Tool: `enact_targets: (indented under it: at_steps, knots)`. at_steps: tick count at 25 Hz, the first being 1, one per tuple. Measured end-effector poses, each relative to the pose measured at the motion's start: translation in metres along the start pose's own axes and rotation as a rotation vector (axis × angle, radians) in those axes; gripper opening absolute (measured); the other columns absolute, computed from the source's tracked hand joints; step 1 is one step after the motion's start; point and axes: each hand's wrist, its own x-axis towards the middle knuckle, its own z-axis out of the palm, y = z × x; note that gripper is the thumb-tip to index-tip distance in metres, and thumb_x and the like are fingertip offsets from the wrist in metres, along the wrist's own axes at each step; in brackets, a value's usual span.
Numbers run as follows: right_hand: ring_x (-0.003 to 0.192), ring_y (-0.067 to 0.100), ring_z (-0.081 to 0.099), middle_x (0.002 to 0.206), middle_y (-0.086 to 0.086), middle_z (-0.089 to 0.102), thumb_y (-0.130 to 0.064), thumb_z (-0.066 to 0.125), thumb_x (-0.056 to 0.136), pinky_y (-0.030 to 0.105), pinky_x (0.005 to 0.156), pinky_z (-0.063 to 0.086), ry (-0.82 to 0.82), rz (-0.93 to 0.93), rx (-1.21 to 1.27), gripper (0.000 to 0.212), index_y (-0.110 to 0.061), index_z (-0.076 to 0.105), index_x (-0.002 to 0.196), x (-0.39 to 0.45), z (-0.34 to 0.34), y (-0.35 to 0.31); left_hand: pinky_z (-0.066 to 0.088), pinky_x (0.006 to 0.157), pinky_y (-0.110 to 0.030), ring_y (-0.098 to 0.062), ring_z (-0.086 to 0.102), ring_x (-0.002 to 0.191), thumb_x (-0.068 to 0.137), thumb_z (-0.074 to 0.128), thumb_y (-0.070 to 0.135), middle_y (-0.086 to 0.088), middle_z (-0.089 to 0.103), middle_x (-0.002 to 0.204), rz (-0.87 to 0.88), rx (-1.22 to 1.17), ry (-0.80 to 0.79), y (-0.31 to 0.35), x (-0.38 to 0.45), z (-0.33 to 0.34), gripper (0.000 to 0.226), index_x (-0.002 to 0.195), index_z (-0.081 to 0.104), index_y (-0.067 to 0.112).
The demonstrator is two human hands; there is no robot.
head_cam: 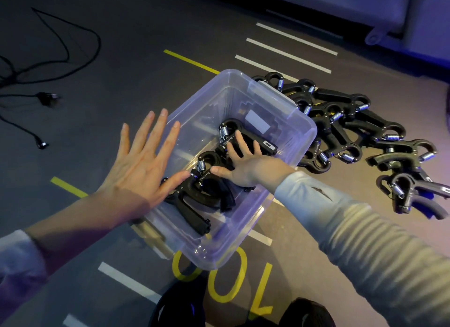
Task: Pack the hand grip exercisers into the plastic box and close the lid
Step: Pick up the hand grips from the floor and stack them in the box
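far left: thin black cables (pixel 56 44) lie in loose loops on the floor (pixel 146 29), a dark matte surface marked with white and yellow stripes and yellow digits.

left hand (pixel 138 168): grip released, five fingers straight and spread, palm down. it sits over the left rim of the box; whether it touches the rim cannot be told. the thumb tip is at the near exerciser.

box (pixel 280 229): one, clear plastic, rectangular with rounded corners, standing open on the floor. a pale label shows on its bottom.

exercisers in the box (pixel 194 205): two can be counted, black moulded plastic, each with a curved handle pair and one coiled steel spring. the near one lies at the lower left of the box, the far one (pixel 263 144) toward the middle.

right hand (pixel 243 166): inside the box, grip released, fingers straight and laid flat on top of the exercisers, thumb stretched toward the near spring. the grey ribbed sleeve (pixel 365 229) crosses the box's right rim.

right of the box: a heap of exercisers (pixel 353 129) on the floor, same black plastic and bright springs, overlapping; about ten, exact count not readable. the nearest ones lie against the box wall.
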Motion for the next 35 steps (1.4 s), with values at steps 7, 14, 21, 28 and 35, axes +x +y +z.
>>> enact_targets:
  at_steps: [7,14,21,28,35]
  knots:
    - [0.147,0.021,-0.003,0.159,-0.001,-0.013,-0.070,0.022,0.085,0.048,0.116,0.001,0.680,-0.167,-0.018,0.084,-0.019,0.010,0.151,-0.058,0.007,0.009,0.005,0.107,-0.061,-0.033,0.002,0.142,0.084,0.008,0.068,-0.016,0.004,0.155,0.059,-0.037,0.025,0.033,0.010,-0.012,0.087,0.146,0.016,0.008]
    - [0.146,0.013,-0.011,0.157,-0.007,-0.013,-0.062,0.017,0.091,0.039,0.115,-0.010,0.902,-0.042,0.230,0.075,-0.019,0.004,0.151,-0.100,0.046,0.083,0.004,0.112,-0.050,-0.033,-0.011,0.141,0.083,0.012,0.069,-0.008,-0.024,0.152,0.097,-0.097,-0.308,0.086,0.043,0.023,0.079,0.147,-0.003,0.026]
    - [0.144,0.008,-0.015,0.155,-0.011,-0.021,-0.064,0.007,0.090,0.038,0.113,-0.012,0.880,0.211,0.300,0.073,-0.024,-0.005,0.149,-0.100,0.080,0.167,0.005,0.114,-0.049,-0.040,-0.023,0.136,0.091,0.013,0.060,-0.008,-0.038,0.144,0.210,0.155,-0.544,0.083,0.086,0.087,0.070,0.141,-0.024,0.029]
    - [0.144,0.011,-0.016,0.159,-0.007,-0.008,-0.068,0.001,0.082,0.041,0.111,-0.015,0.696,0.276,0.422,0.083,-0.022,0.001,0.150,-0.064,0.091,0.196,-0.003,0.111,-0.055,-0.039,-0.020,0.138,0.092,0.015,0.058,-0.006,-0.033,0.147,0.219,0.204,-0.549,0.081,0.088,0.078,0.070,0.135,-0.030,0.025]
    - [0.147,0.019,-0.001,0.160,-0.001,0.001,-0.061,0.020,0.092,0.049,0.115,-0.002,0.552,0.294,0.415,0.073,-0.019,0.005,0.150,-0.045,0.086,0.221,0.000,0.112,-0.041,-0.017,0.019,0.140,0.090,0.016,0.063,0.001,0.021,0.153,0.191,-0.294,-0.059,0.092,0.058,0.001,0.067,0.144,0.025,0.024]
